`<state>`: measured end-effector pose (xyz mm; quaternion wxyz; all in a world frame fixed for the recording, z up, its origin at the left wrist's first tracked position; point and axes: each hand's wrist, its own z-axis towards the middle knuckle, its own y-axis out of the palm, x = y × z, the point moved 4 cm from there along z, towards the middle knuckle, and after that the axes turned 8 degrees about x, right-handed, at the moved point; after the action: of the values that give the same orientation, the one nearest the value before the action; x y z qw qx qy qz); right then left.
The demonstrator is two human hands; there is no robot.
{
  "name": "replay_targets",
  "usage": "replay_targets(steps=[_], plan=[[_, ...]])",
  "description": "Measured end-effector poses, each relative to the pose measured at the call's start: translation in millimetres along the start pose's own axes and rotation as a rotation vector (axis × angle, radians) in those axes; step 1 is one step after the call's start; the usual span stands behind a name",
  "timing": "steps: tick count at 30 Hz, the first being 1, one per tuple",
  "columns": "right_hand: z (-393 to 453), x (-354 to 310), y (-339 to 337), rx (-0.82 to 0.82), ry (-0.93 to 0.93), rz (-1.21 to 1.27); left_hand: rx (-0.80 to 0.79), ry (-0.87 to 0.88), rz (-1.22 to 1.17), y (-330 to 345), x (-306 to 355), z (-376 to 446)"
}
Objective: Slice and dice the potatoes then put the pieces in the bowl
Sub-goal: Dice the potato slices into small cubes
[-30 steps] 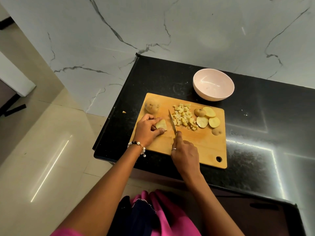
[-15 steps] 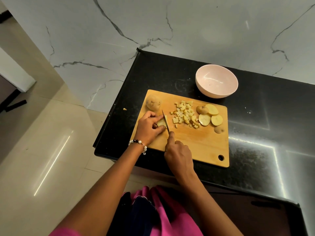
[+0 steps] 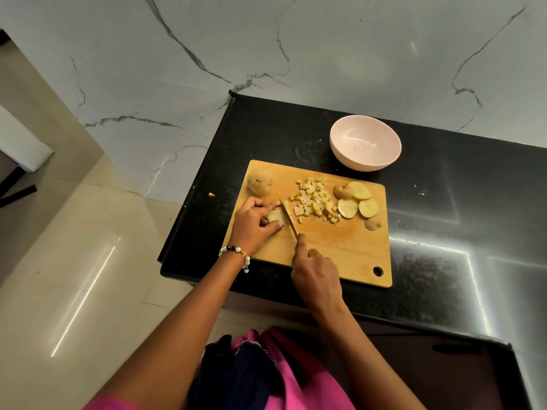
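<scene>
On a wooden cutting board my left hand pinches a potato piece between curled fingers and thumb. My right hand grips a knife, forefinger along its spine, the blade down against the piece's right side. A heap of diced potato lies mid-board. Several round slices and an end piece lie at its right. A whole potato sits at the board's far left corner. A pale pink bowl stands behind the board, with nothing visible inside.
The board lies on a black counter whose left edge drops to a tiled floor. A small potato scrap lies on the counter left of the board. A marble wall rises behind.
My right hand has moved the knife left from beside the diced heap onto the potato piece that my left hand holds; the blade now rests in the piece.
</scene>
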<state>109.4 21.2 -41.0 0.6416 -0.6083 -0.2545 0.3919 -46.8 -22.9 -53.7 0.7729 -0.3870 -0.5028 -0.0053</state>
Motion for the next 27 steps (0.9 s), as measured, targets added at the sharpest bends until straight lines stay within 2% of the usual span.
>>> replay_targets(steps=[3, 7, 10, 21, 27], plan=[[4.3, 6.2, -2.0, 0.066, 0.035, 0.018, 0.005, -0.009, 0.0, -0.4, 1.4, -0.3], [4.3, 8.2, 0.8, -0.006, 0.02, 0.099, 0.018, -0.015, 0.009, -0.7, 1.9, -0.3], [0.5, 6.6, 1.1, -0.044, -0.004, 0.036, 0.004, 0.003, 0.005, -0.2, 1.8, 0.8], [-3.6, 7.1, -4.4, 0.071, 0.035, 0.115, 0.017, 0.002, 0.029, 0.6, 0.0, -1.2], [1.4, 5.2, -0.3, 0.051, 0.032, 0.136, 0.039, 0.001, 0.034, 1.6, 0.0, -1.2]])
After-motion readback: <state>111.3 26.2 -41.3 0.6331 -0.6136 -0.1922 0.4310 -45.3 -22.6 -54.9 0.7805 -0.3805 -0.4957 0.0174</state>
